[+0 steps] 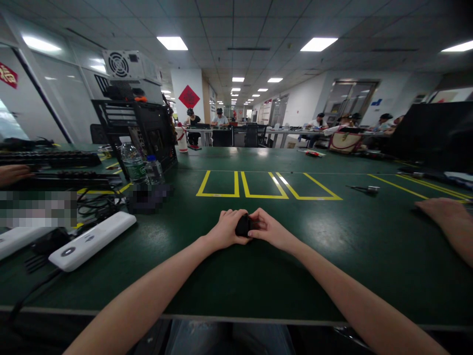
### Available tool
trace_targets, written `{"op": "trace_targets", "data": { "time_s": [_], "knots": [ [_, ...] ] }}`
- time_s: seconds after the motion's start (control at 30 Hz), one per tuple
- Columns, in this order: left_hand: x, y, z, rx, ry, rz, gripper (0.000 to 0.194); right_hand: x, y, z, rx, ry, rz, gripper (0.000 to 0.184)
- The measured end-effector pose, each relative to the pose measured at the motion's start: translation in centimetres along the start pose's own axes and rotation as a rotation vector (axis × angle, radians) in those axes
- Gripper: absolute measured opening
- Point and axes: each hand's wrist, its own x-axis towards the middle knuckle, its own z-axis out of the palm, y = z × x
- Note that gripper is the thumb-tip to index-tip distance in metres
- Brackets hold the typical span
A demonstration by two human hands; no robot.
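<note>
Black object [242, 226]: left hand [226, 229] grip wrapped round it, right hand [271, 230] pinching its side, forearms [158, 281] converging

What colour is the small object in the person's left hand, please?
The small, compact object is black; it shows best in the head view, the only one.

On the glass partition at far left, a red diamond-shaped paper sign [8, 75] bears a Chinese character that looks like 福, cut by the picture's edge. The lettering on the clear water bottle's green label [136, 172] and the white power strip's markings [89, 238] are illegible.
</note>
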Motion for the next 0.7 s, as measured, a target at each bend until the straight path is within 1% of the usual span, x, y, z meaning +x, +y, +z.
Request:
{"op": "trace_targets", "data": {
  "time_s": [0.13, 0.27, 0.37, 0.47, 0.57, 0.63, 0.7],
  "knots": [
    [-0.02, 0.1, -0.06, -0.002, -0.008, -0.008, 0.058, -0.25, -0.36, -0.06, -0.01, -0.023, 0.027, 0.036],
    [0.0, 0.05, 0.02, -0.012, 0.004, 0.0, 0.059, -0.11, -0.09, -0.19, -0.064, 0.025, 0.06, 0.026],
    [0.06, -0.03, 0.11, -0.003, 0.009, -0.001, 0.06, 0.09, 0.25, -0.21, -0.047, 0.053, 0.069, 0.028],
    [0.1, -0.06, 0.14, 0.005, 0.01, -0.008, 0.06, 0.11, 0.28, -0.19, -0.011, 0.046, 0.09, 0.029],
    [0.09, -0.04, 0.1, 0.001, 0.007, -0.006, 0.058, -0.08, -0.04, -0.12, 0.007, 0.008, 0.042, 0.029],
    [0.07, -0.01, 0.08, -0.001, 0.005, -0.002, 0.058, -0.23, -0.26, -0.06, 0.02, -0.017, 0.006, 0.034],
    [0.05, 0.0, 0.08, 0.001, 0.006, 0.0, 0.059, -0.31, -0.35, -0.03, 0.024, -0.031, -0.001, 0.036]
  ]
}}
